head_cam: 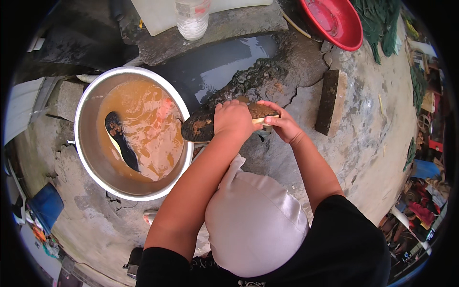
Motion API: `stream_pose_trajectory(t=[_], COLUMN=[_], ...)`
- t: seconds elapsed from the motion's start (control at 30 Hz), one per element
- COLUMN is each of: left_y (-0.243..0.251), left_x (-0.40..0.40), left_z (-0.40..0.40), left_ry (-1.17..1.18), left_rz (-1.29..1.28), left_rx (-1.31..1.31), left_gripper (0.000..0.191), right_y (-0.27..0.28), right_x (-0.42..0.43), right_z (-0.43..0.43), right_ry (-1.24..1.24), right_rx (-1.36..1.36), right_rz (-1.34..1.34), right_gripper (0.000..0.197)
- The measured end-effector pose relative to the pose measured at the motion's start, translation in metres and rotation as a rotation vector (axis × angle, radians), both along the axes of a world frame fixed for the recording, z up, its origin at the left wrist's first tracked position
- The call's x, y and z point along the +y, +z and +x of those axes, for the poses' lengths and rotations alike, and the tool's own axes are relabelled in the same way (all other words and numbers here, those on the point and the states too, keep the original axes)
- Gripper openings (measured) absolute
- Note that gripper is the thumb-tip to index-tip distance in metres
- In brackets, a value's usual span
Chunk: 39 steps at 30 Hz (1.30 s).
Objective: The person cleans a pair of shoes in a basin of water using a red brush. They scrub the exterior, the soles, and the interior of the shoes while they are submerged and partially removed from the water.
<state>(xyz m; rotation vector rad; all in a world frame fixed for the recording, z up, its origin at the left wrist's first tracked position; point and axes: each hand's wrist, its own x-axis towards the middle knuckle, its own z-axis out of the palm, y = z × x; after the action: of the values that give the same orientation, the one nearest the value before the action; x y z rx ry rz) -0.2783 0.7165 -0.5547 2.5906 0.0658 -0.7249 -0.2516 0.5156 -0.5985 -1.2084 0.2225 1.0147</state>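
Observation:
A muddy shoe [197, 127] with a dark sole turned up is held in both hands, just right of a metal basin. My left hand [233, 118] lies over the middle of the sole. The fingers and thumb of my right hand [285, 123] grip the shoe's other end. Inside the round metal basin [79, 132], a second shoe [122, 143] floats on its side in brown water [150, 107], with dirt on its black sole and a pale edge showing. Some reddish cloth or object under the water is unclear.
Behind the basin lies a trough of grey water [229, 61] with muddy edges. A brick [330, 103] stands to the right. Farther back are a red basin [353, 36], a plastic bottle [192, 21] and green netting [376, 25]. The concrete floor [362, 150] is cracked.

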Motion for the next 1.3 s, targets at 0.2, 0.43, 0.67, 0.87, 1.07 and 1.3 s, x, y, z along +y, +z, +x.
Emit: stream_pose_trajectory(t=[0.2,0.43,0.67,0.87,1.07,1.3], left_y=[0.005,-0.007,-0.02,-0.018,-0.053,-0.066], left_x=[-0.011,-0.009,0.006,0.022,0.03,0.03], left_z=[0.009,0.009,-0.008,0.0,-0.014,-0.023], left_ry=[-0.039,-0.005,0.242,0.335,0.273,0.25], left_rz=[0.002,-0.171,-0.285,-0.172,-0.12,-0.08], left_rx=[0.112,0.124,0.045,0.118,0.167,0.216], left_gripper=[0.087,0.098,0.077,0.046,0.052,0.046], right_y=[0.012,0.031,0.041,0.023,-0.007,-0.024], right_x=[-0.01,-0.009,0.031,0.063,0.062,0.068], right_z=[0.018,0.024,0.015,-0.004,-0.011,-0.002], right_ry=[0.033,0.024,-0.057,-0.191,-0.167,0.034], right_rx=[0.059,0.004,-0.101,-0.083,0.032,0.123], right_rz=[-0.01,-0.082,-0.172,-0.245,-0.305,-0.357], right_gripper=[0.075,0.08,0.074,0.069,0.072,0.059])
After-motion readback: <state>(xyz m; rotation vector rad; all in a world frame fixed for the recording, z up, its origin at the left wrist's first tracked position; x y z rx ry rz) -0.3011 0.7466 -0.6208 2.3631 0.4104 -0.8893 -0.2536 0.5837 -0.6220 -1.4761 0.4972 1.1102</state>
